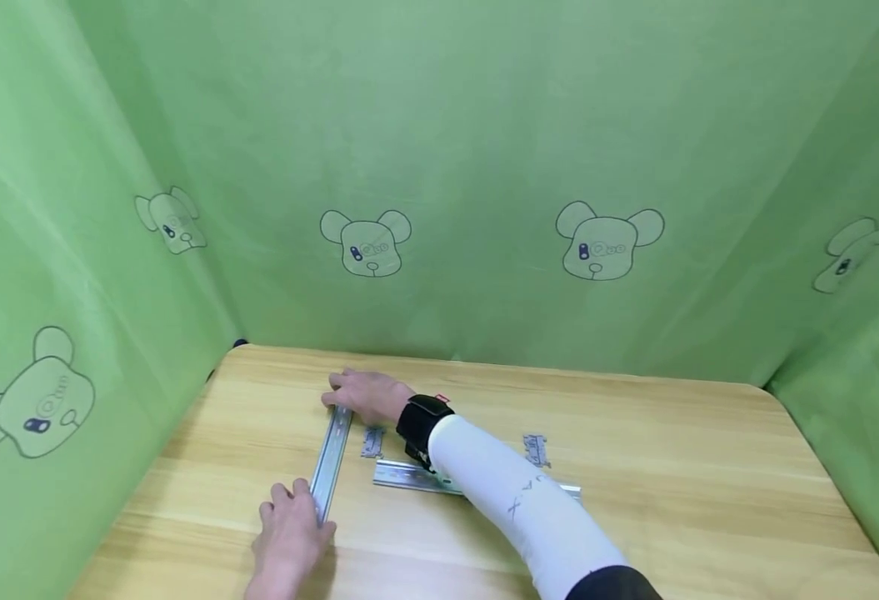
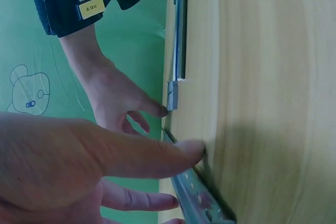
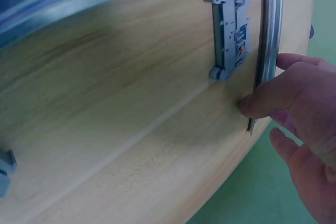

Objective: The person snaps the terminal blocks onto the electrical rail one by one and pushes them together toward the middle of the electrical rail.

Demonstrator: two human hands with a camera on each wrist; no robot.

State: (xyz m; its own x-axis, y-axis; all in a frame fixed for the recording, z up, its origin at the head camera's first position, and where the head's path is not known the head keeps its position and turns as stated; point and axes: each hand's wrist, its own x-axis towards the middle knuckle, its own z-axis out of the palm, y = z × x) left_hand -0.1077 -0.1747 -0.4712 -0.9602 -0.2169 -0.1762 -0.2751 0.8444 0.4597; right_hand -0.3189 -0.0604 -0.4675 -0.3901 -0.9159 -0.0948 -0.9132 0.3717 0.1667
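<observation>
A slotted metal DIN rail (image 1: 332,458) lies lengthwise on the left part of the table. At its near end my left hand (image 1: 292,533) grips the rail, thumb on the right edge and fingers on the left. The far end is held by my right hand (image 1: 367,397), whose thumb and fingers straddle the rail (image 3: 270,30) in the right wrist view. Just right of it sits a grey terminal block (image 3: 231,30) with small orange spots. A second metal rail (image 1: 402,475) lies crosswise, its middle hidden under my right forearm.
Another grey terminal block (image 1: 536,450) lies farther right, beyond the forearm. The wooden table (image 1: 709,467) is bordered by green curtains (image 1: 484,125) with bear-head drawings at the back and both sides. A black strap (image 1: 422,425) circles the right wrist.
</observation>
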